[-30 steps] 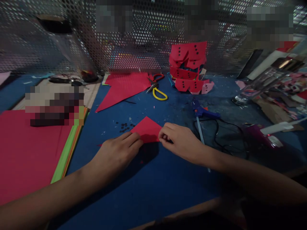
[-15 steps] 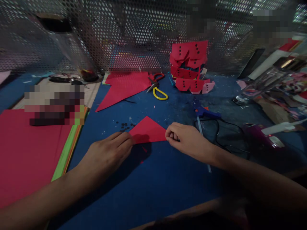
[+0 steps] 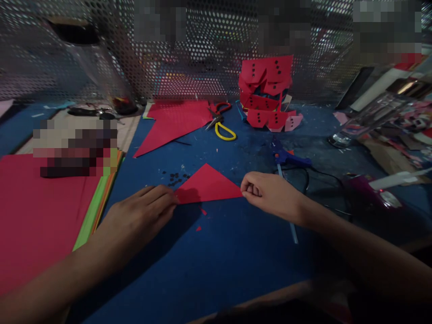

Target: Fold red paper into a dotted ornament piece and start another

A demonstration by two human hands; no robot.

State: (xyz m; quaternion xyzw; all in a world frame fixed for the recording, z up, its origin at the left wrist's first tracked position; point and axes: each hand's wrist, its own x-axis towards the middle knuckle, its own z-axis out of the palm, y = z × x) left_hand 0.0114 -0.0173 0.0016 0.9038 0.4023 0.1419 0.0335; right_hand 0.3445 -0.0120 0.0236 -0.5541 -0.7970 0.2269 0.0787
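Note:
A red paper triangle (image 3: 207,185) lies on the blue table, its long edge towards me and one point facing away. My left hand (image 3: 143,209) pinches its left corner, fingertips hiding the very tip. At the opposite corner my right hand (image 3: 265,193) is curled, thumb and forefinger closed on the paper. Several small black paper squares (image 3: 176,178) lie just beyond my left fingers. Two red paper scraps (image 3: 199,228) rest in front of the triangle's near edge.
Scissors (image 3: 221,126) lie beside a larger red sheet (image 3: 178,123). Red folded pieces with black dots (image 3: 266,90) stack at the back. A blue glue gun (image 3: 290,157) with its cord is right of centre. Coloured paper (image 3: 40,216) is piled left; a clear bottle (image 3: 367,112) stands right.
My hands have moved apart along the near edge, the left one to the left and the right one to the right. More of the triangle's two corners shows.

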